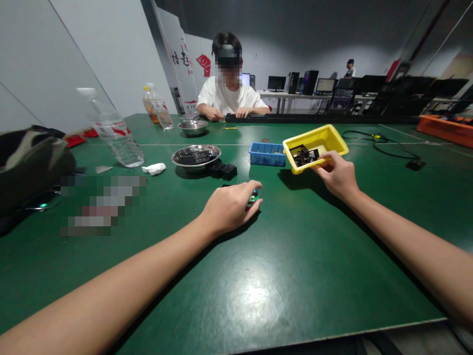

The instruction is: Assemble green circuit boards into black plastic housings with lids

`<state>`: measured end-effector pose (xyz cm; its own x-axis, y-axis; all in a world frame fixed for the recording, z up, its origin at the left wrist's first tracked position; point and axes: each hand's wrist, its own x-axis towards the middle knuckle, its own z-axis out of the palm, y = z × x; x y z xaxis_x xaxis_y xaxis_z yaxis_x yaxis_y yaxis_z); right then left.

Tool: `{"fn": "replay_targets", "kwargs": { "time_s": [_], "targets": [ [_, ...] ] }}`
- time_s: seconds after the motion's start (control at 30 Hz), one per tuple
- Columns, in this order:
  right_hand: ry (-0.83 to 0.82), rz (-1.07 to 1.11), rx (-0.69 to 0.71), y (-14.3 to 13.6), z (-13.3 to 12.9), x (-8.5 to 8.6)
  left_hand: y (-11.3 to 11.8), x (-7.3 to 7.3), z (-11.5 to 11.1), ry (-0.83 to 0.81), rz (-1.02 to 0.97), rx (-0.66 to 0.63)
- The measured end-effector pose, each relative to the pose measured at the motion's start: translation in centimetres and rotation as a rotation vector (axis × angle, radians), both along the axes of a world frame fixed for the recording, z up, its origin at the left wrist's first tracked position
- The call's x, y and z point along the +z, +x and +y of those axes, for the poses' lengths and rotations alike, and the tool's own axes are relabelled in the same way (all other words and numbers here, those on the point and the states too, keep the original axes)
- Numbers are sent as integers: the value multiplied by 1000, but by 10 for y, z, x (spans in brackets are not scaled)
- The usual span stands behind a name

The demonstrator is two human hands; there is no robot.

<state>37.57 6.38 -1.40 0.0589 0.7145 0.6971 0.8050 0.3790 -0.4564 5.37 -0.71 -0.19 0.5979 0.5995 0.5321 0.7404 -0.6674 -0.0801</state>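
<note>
My left hand [231, 207] rests low over the green table [295, 276], its thumb and fingers curled round a small green part [253, 197], mostly hidden. My right hand [338, 175] grips the near edge of a yellow bin [334, 138], which is tilted and raised off the table. Black parts [303, 155] lie in the bin's left end. A blue divided tray [266, 157] with small pieces stands left of the bin. Behind my left hand are black blocks [222, 170] beside a metal bowl [195, 160] that holds dark parts.
Water bottle [118, 135], white tissue [154, 169] and dark bag [29, 167] are at left. A second bowl [193, 128] stands farther back. A person [231, 96] works across the table by a long black strip [314, 119]. Cable [391, 143] and orange bin [445, 130] are at right.
</note>
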Motion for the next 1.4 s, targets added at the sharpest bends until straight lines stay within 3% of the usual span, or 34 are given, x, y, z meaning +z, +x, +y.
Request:
{"fn": "replay_targets", "kwargs": {
  "time_s": [0.2, 0.43, 0.8, 1.17, 1.4],
  "targets": [
    [163, -129, 259, -41, -36, 1, 1, 7, -1, 273, -56, -144],
    [333, -233, 391, -62, -57, 0, 4, 12, -9, 320, 39, -169],
    [475, -416, 456, -69, -60, 5, 11, 12, -11, 315, 27, -152],
    [424, -502, 410, -83, -70, 4, 15, 15, -19, 269, 7, 30],
    [399, -510, 416, -85, -70, 4, 16, 18, -19, 289, 21, -2]
  ]
}}
